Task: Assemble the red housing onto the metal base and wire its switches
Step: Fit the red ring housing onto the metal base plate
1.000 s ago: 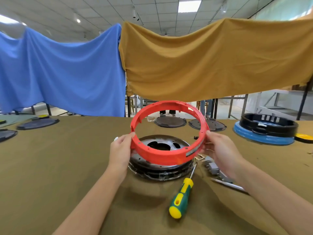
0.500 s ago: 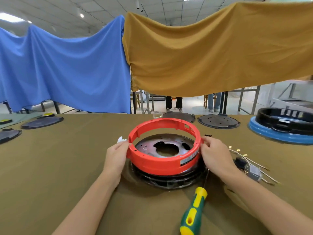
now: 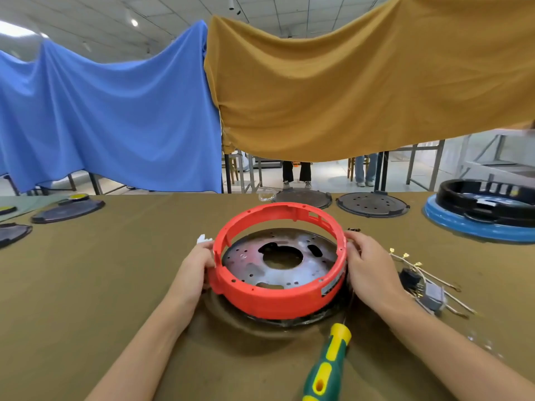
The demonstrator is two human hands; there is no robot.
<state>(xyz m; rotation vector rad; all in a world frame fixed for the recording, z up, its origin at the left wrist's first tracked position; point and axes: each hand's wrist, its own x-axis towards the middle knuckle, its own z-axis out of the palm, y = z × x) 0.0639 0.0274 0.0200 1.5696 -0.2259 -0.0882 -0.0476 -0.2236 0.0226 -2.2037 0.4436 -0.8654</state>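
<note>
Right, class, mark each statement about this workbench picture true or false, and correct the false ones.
1. Both hands hold the red housing, the left hand and right hand on opposite sides. True.
2. The screwdriver is in the right hand. False: it lies on the table, near the housing.
3. The metal base shows through the housing's open middle. True.
4. The wired switches are already fitted in the housing. False: they lie on the table beside the right hand.

Lower right: green-and-yellow screwdriver on olive table cloth. Upper frame: blue cloth left, mustard cloth right. Far right: black ring on blue base. Dark round plates along far edge.
</note>
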